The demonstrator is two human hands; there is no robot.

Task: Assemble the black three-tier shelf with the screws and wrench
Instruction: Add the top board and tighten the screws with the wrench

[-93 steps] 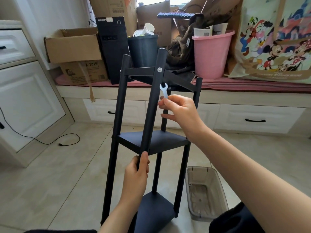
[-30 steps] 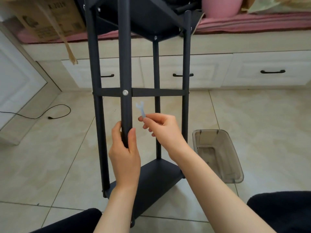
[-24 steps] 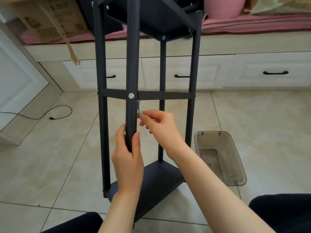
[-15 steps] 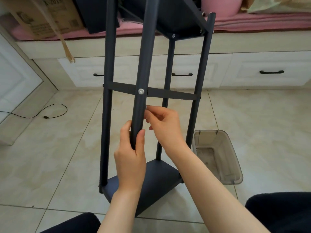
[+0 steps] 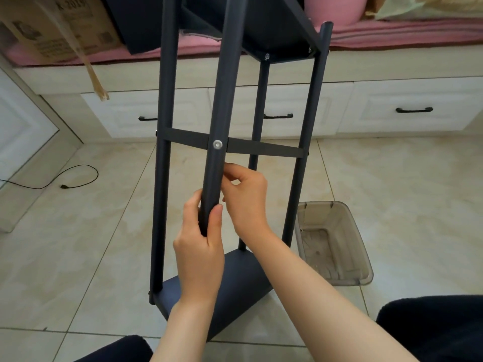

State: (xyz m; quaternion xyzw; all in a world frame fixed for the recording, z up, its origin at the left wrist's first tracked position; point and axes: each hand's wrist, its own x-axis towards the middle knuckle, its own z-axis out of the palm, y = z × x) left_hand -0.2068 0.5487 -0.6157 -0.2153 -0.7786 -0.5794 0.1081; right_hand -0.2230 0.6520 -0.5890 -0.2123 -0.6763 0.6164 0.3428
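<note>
Black steel shelf (image 5: 219,105) stands on the tiled floor (image 5: 78,244), tipped slightly toward the camera, all three tiers already on the posts. Left hand (image 5: 200,246) wraps the near front post (image 5: 213,178), thumb and fingers curled round it below the middle tier; keep that grip firm so the frame doesn't rock while torque goes in. Right hand (image 5: 245,197) sits just right of the same post, fingers curled in a pinch; the wrench isn't visible in it, so I can't tell whether it holds anything. Middle-tier screw (image 5: 217,144) is just above both hands, head facing out. Judgement: it's the snug-up target. Seat the wrench squarely on the head, short turns, stop at firm. Clear plastic bin (image 5: 337,244) on the floor to the right, apart from the shelf. White drawers (image 5: 392,111) behind.
</note>
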